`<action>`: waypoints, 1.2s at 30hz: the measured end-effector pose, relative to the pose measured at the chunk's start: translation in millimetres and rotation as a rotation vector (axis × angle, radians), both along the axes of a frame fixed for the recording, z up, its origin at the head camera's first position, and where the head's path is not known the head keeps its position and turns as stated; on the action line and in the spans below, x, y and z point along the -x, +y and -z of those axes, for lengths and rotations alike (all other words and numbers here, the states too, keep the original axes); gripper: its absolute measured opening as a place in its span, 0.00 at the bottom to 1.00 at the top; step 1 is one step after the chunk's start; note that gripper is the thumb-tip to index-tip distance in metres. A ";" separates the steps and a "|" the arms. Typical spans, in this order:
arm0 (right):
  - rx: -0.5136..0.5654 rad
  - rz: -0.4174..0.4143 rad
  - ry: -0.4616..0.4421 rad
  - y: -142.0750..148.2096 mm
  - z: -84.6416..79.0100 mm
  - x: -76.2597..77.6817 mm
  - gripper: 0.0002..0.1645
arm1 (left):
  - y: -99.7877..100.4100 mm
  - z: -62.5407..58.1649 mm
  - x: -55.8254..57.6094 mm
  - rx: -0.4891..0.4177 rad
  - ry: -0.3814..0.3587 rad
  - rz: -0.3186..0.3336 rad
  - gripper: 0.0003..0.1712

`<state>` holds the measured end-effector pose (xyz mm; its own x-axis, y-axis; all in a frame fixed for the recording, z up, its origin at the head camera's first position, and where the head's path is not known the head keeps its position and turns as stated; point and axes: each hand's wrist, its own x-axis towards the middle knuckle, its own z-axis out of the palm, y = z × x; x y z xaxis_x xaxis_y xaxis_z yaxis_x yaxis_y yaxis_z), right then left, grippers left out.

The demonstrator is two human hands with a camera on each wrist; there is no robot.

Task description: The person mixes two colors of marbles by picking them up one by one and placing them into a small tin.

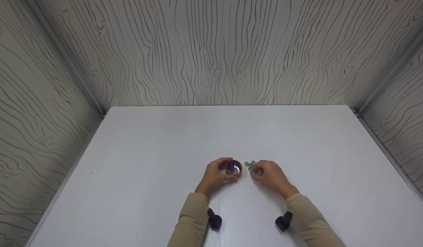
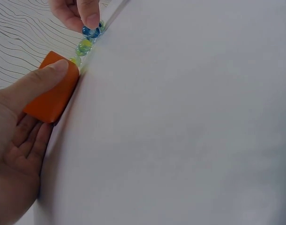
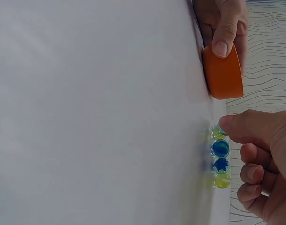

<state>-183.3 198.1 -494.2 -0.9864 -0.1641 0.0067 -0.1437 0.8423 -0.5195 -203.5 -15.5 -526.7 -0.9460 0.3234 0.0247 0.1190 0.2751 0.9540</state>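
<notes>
My left hand (image 1: 213,175) holds a small orange cup (image 2: 63,89) on the white table, with the thumb (image 2: 42,79) on one side and the fingers round the other. Seen from above, something glossy and dark blue (image 1: 233,168) shows inside the cup, too small to make out. Just to the right, my right hand (image 1: 271,175) pinches a glass marble (image 3: 220,131) between thumb and forefinger, low over the tabletop. Several more clear marbles (image 1: 250,164) with green swirls cluster by its fingertips. In the right wrist view, blue-swirled marbles (image 3: 221,148) sit among them.
The white tabletop (image 1: 146,144) reaches back to a wall (image 1: 211,51) with a wood-grain pattern, and similar panels stand at both sides. Black wrist-camera mounts (image 1: 215,220) hang at the inner side of each sleeve, above the table.
</notes>
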 end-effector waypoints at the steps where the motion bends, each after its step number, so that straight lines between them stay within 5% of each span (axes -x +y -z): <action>1: 0.001 -0.001 0.006 0.0 -0.5 -0.3 0.05 | -0.2 0.2 0.1 0.000 0.004 0.001 0.38; 8: -0.009 -0.032 0.087 -0.8 -1.2 -1.0 0.03 | -0.1 2.1 0.5 0.020 0.024 0.010 0.39; 36: -0.015 -0.100 0.166 -7.7 -9.7 3.7 0.04 | -0.4 4.5 2.1 0.009 0.033 0.010 0.38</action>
